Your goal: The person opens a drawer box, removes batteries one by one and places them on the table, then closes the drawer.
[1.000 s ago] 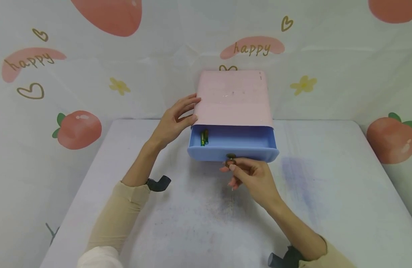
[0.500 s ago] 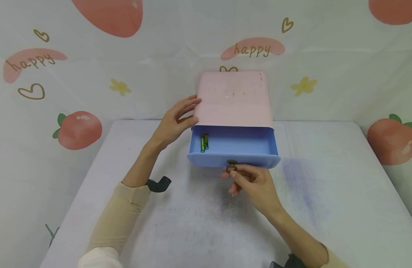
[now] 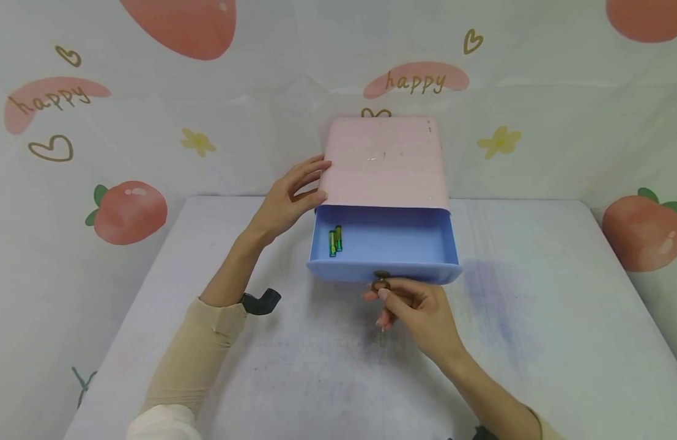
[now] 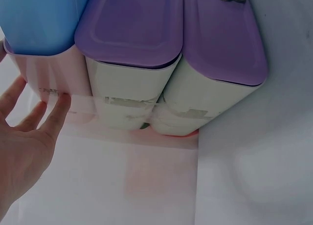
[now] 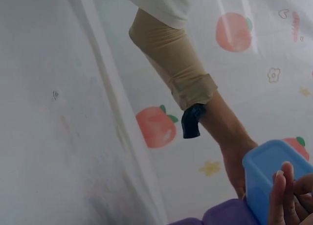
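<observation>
A pink drawer unit (image 3: pixel 384 162) stands at the back of the table, its blue top drawer (image 3: pixel 338 270) pulled partway out. Two small green batteries (image 3: pixel 332 243) lie side by side at the drawer's left. My right hand (image 3: pixel 423 311) pinches the bronze ring pull (image 3: pixel 380 285) on the drawer front between thumb and finger. At the unit's left side rests my left hand (image 3: pixel 285 201), its fingers spread along the pink wall; the left wrist view shows these fingers (image 4: pixel 58 112) touching that wall. In the right wrist view my right hand's fingers (image 5: pixel 287 195) partly cover the blue drawer.
Below the blue drawer, the left wrist view shows two purple drawers (image 4: pixel 132 29) in white housings, both pushed in. The white tabletop (image 3: pixel 250 379) has bluish smudges. A patterned cloth (image 3: pixel 272 91) hangs directly behind the unit.
The blue drawer has slid farther out toward me, with my right hand drawing the ring pull. The batteries have moved along with it. My left hand has stayed at the unit's side.
</observation>
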Demonstrator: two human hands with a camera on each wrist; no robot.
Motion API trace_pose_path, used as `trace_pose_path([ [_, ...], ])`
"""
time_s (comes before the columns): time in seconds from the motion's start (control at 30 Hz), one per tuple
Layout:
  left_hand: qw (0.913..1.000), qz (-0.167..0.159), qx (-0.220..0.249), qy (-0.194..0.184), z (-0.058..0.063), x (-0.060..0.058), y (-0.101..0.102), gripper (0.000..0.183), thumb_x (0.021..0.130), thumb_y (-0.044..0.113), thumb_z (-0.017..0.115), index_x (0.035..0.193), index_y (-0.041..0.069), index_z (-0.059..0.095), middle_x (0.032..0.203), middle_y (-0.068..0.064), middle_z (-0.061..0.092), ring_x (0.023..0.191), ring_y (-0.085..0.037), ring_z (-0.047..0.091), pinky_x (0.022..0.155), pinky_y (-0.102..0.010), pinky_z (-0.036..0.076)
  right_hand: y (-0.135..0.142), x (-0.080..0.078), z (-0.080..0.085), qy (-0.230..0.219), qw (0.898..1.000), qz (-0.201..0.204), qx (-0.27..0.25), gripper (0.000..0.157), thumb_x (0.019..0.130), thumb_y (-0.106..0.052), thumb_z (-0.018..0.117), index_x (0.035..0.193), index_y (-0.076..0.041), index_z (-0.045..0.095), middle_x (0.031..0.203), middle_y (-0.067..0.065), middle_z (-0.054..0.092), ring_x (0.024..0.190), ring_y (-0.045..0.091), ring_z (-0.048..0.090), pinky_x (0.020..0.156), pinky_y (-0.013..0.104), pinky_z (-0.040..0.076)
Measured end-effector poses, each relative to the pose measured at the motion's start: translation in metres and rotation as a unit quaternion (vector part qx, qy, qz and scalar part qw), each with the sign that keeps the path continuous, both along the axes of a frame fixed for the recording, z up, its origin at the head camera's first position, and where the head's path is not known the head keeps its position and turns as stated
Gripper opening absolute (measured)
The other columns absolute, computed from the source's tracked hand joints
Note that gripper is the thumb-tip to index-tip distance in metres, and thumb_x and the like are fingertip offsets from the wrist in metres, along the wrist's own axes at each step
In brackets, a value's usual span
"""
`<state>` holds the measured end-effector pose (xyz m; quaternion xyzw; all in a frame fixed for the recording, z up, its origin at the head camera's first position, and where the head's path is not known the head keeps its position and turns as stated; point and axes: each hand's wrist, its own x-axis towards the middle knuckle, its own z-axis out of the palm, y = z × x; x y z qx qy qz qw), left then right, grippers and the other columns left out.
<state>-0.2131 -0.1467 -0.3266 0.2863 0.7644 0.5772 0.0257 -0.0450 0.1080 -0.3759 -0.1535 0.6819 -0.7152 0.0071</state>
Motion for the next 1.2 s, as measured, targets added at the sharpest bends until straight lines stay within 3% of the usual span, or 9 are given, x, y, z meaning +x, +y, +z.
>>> trace_pose_path([
  [0.13, 1.0000, 0.000, -0.001, 0.002, 0.000, 0.000, 0.000, 0.053, 0.097, 0.007, 0.063, 0.148, 0.008, 0.047, 0.159, 0.001, 0.033, 0.143, -0.024, 0.037, 0.112, -0.037, 0.037, 0.000, 0.002, -0.001, 0.011, 1.000, 0.003, 0.000, 0.017, 0.098, -0.002, 0.060, 0.108, 0.005, 0.072, 0.095, 0.016, 0.074, 0.057, 0.020, 0.066, 0.054, 0.037, 0.057],
  [1.2, 0.9999, 0.007, -0.007, 0.006, -0.001, -0.001, 0.000, 0.053, 0.097, 0.008, 0.063, 0.148, 0.010, 0.047, 0.159, 0.002, 0.033, 0.142, -0.024, 0.038, 0.112, -0.041, 0.037, -0.002, 0.015, -0.003, 0.017, 1.000, 0.008, -0.020, 0.017, 0.097, 0.001, 0.059, 0.108, 0.006, 0.071, 0.095, 0.016, 0.074, 0.057, 0.020, 0.065, 0.053, 0.037, 0.057],
])
